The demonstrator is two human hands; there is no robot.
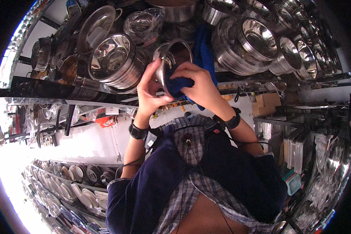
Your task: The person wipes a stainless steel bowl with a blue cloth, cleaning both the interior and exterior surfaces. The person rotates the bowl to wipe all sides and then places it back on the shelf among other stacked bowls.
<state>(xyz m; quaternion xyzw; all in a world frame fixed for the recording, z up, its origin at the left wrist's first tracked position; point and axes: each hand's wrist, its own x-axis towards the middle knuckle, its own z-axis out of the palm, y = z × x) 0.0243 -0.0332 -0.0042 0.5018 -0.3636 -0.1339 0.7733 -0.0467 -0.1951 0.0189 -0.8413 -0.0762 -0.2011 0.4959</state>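
Observation:
A shiny stainless steel bowl (180, 48) is tilted on its side in front of me, its opening facing right. My left hand (152, 87) grips it from the left, thumb near the lower rim and fingers along the outside. Bunched in my right hand (197, 80) is a blue cloth (178, 84), pressed inside the bowl close to the rim. More blue fabric (204, 52) trails over the shelf behind the right hand. The fingers partly cover the bowl's lower side.
Nested steel bowls (112, 58) stand on the shelf (46, 90) at left, beside a mesh strainer (96, 29). A plastic-wrapped stack (142, 26) sits behind. Further bowl stacks (257, 38) fill the right. Cardboard boxes (266, 103) and racked plates (84, 196) lie lower down.

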